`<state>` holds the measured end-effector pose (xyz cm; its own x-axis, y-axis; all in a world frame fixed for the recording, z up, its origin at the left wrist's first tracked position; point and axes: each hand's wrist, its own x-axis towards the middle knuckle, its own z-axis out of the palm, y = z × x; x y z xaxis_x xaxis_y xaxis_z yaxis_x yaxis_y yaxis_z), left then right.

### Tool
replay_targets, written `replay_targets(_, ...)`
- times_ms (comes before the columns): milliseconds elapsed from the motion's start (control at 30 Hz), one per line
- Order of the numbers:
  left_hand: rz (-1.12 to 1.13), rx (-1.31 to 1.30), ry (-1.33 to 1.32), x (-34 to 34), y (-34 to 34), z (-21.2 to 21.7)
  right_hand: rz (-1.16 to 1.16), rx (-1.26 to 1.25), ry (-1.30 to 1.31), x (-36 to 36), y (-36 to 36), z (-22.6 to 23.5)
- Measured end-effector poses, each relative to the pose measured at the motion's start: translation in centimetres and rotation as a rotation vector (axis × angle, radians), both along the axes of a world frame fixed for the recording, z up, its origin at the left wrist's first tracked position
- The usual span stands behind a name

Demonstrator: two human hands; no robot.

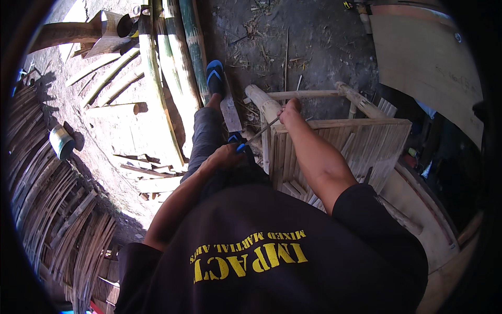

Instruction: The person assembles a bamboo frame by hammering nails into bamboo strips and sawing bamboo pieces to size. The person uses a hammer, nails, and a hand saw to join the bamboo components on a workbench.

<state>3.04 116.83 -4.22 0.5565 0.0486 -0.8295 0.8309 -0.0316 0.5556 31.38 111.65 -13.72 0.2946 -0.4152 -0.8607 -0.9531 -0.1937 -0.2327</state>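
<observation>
My left hand (226,156) is closed round a tool with a blue handle end (241,148), in front of my thighs. From it a thin, straight shaft (261,132) slants up to the right; its exact kind does not show. At the far end of that shaft is my right hand (291,110), its fingers closed beside the top of a thick bamboo post (264,103). What those fingers grip is partly hidden. The post belongs to a bamboo frame with a slatted panel (334,146), which stands upright at my right, under my right forearm.
Long bamboo poles (180,47) lie on the ground ahead to the left. Split bamboo strips (57,209) are heaped at far left, near a tin can (61,141). A flat board (423,57) stands at right. My slippered foot (215,78) is beside the poles.
</observation>
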Motion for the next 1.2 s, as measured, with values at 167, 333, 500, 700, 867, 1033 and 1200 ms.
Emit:
replay_targets(167, -0.007, 0.028, -0.04, -0.7, -1.1, -1.4, 0.028, -0.018, -0.014, 0.0, -0.6, -1.2)
replay_targets(333, 0.012, 0.057, -0.052, -0.7, -1.3, -1.3, 0.024, -0.018, -0.011, 0.2, -0.6, -1.1)
replay_targets(500, -0.024, -0.038, 0.006, 0.0, -0.4, -0.2, 0.042, -0.013, -0.032, 0.2, -0.5, -1.0)
replay_targets(700, 0.006, -0.001, 0.001, 0.0, -0.5, 1.8, 0.052, -0.028, -0.016, -0.4, 0.1, 0.6)
replay_targets(867, 0.018, 0.031, 0.029, -0.5, 1.4, 5.4, 0.001, 0.141, -0.036, -0.3, 1.6, 3.3)
replay_targets(1033, -0.02, 0.32, -0.038, 1.5, 7.4, 6.4, 1.165, 0.344, -0.341, -1.0, 0.7, 7.6)
replay_targets(1200, -0.265, 0.371, -0.052, 7.4, 13.3, 8.0, 2.046, -0.037, 0.294, -1.3, -1.2, 9.3)
